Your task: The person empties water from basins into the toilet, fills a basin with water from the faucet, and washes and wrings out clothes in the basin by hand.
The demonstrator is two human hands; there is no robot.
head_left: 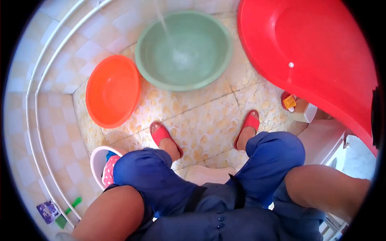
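Neither of my hands shows. My left forearm (114,213) runs out at the lower left, and my right forearm (333,188) reaches out past the right edge. A stream of water falls into a large green basin (146,70) on the tiled floor in front of me. Beside it, to the left, stands a smaller orange basin (113,90) with nothing visible in it. A pale bucket (96,164) holding red dotted and blue cloth stands by my left knee.
A big red tub (257,48) fills the upper right. Under its edge are a white container (307,112) and an orange item (289,102). White pipes (38,86) line the left wall, near a green brush-like tool (66,213) and a purple packet (47,211). My red slippers (163,134) rest on the floor.
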